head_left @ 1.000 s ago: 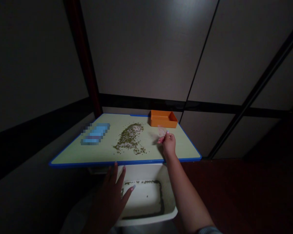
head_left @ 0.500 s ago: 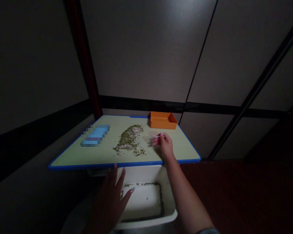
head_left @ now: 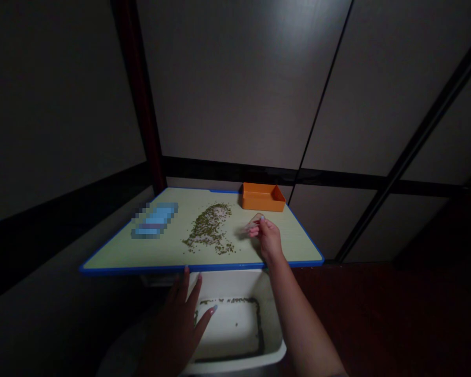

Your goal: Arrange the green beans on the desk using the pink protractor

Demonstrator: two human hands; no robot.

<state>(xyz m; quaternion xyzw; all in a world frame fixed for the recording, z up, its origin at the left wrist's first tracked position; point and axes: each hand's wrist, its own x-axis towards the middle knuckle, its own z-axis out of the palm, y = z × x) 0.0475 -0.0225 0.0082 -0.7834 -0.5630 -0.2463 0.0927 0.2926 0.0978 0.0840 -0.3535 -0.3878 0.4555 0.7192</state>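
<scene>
My right hand hovers over the right part of the pale board, thumb and fingers pinched on a small, thin, see-through piece. Its exact kind is too faint to make out. To the left of this hand lies a loose patch of small green grains, with stray ones around it. My left hand is spread, fingers apart, above the left side of a white tub, fingertips near the board's blue front edge. Nothing shows in it.
An open orange box stands at the board's back right corner. A blurred-out light blue flat item lies on the left. Green grains line the edges of the tub's floor. Panelled walls rise behind and at the left.
My right hand has turned slightly and shifted a little right, and the see-through piece now shows more edge-on. My left hand stays spread in place. The view has tipped slightly.
</scene>
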